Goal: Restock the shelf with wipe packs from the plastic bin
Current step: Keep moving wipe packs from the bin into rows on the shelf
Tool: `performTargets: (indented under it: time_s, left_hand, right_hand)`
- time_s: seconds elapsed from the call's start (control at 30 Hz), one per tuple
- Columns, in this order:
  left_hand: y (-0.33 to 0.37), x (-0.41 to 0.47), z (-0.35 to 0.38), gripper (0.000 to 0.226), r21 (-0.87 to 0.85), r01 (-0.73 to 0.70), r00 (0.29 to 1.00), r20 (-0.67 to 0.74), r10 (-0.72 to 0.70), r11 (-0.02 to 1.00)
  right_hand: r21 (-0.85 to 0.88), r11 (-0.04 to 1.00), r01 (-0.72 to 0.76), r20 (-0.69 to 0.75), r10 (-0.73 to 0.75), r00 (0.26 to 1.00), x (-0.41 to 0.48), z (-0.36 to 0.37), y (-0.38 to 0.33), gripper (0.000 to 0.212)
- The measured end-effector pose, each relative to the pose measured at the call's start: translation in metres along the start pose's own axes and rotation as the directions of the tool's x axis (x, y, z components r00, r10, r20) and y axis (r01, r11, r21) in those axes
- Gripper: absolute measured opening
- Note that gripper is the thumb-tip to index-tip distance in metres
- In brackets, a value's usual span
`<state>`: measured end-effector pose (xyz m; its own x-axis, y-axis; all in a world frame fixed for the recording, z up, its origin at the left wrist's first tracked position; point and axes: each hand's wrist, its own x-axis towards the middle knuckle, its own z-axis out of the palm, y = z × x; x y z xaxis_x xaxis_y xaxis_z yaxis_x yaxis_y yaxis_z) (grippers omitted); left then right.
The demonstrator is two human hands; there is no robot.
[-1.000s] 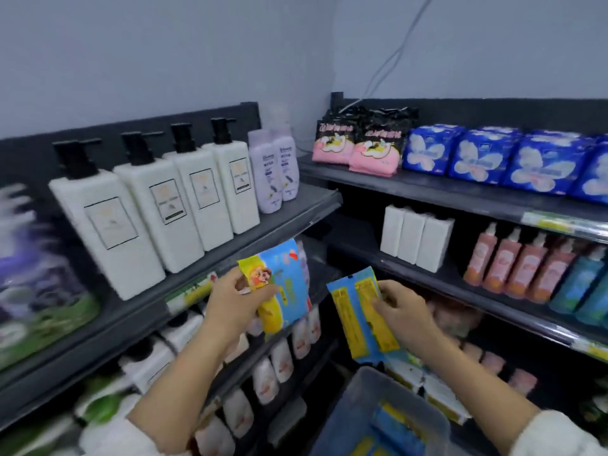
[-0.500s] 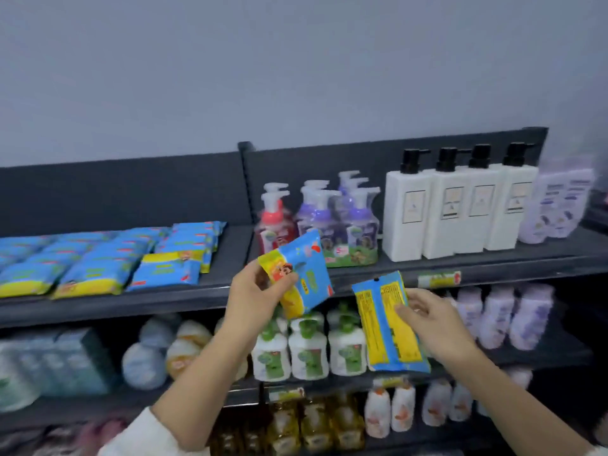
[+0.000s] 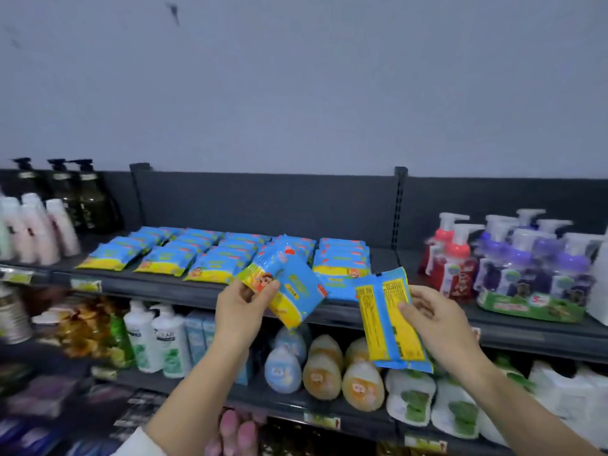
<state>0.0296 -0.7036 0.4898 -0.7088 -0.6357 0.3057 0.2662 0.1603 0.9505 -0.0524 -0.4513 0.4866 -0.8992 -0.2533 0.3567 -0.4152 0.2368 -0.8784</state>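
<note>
Pinched by one corner in the left hand (image 3: 241, 311): a tilted wipe pack (image 3: 289, 287), before the shelf (image 3: 158, 286) rows at 12 o'clock. Gripped in the right hand (image 3: 434, 320), at 3 o'clock: a second pack (image 3: 388, 320). Risk: slipping from the corner pinch; toppling the stacked packs (image 3: 340, 258) on set-down.

The dark top shelf (image 3: 386, 258) carries wipe packs (image 3: 197, 255) that lie flat in rows at its middle. Pump bottles (image 3: 513, 258) stand to the right of them, and pink bottles (image 3: 42, 232) with dark bottles (image 3: 88, 199) behind stand to the left. On the lower shelf (image 3: 279, 403) stand white bottles (image 3: 158, 343) and egg-shaped bottles (image 3: 322, 370).
</note>
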Motion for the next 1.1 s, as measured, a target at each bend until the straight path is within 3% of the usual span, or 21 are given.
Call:
performTargets:
  time_s: [0.13, 0.33, 0.47, 0.6, 0.77, 0.9, 1.03, 1.1]
  left_hand:
    - [-0.008, 0.036, -0.063, 0.018, -0.011, 0.020, 0.999, -0.038, -0.021, 1.000]
    - [-0.020, 0.072, -0.144, 0.024, 0.062, 0.061, 0.993, -0.102, -0.054, 0.996]
    - [-0.021, 0.091, -0.173, 0.025, 0.016, 0.091, 0.986, -0.141, -0.088, 0.996]
    - [-0.028, 0.115, -0.179, 0.046, -0.046, 0.117, 0.980, -0.157, -0.123, 0.992]
    - [-0.039, 0.151, -0.162, 0.041, 0.031, 0.125, 0.984, -0.135, -0.120, 0.992]
    - [-0.059, 0.187, -0.147, 0.049, 0.052, 0.236, 0.967, -0.108, -0.229, 0.970]
    - [-0.080, 0.214, -0.138, 0.041, 0.093, 0.333, 0.943, -0.023, -0.332, 0.938]
    - [-0.090, 0.226, -0.137, 0.039, 0.192, 0.317, 0.946, 0.002, -0.324, 0.929]
  right_hand:
    - [0.003, 1.000, 0.021, -0.001, -0.021, 1.000, 0.019, 0.060, -0.024, 0.019]
    - [-0.002, 0.994, 0.111, 0.034, -0.111, 0.993, 0.049, 0.140, -0.049, 0.022]
    - [0.044, 0.992, 0.121, 0.047, -0.123, 0.991, 0.067, 0.179, -0.061, 0.030]
    - [0.056, 0.988, 0.144, 0.058, -0.147, 0.987, 0.090, 0.204, -0.069, 0.026]
    - [0.060, 0.983, 0.175, 0.032, -0.177, 0.984, 0.128, 0.220, -0.073, 0.022]
    - [0.053, 0.977, 0.205, 0.002, -0.206, 0.979, 0.165, 0.231, -0.067, 0.017]
    - [0.094, 0.976, 0.198, -0.020, -0.197, 0.980, 0.202, 0.243, -0.059, 0.021]
    - [0.099, 0.977, 0.188, -0.016, -0.187, 0.982, 0.217, 0.250, -0.053, 0.023]
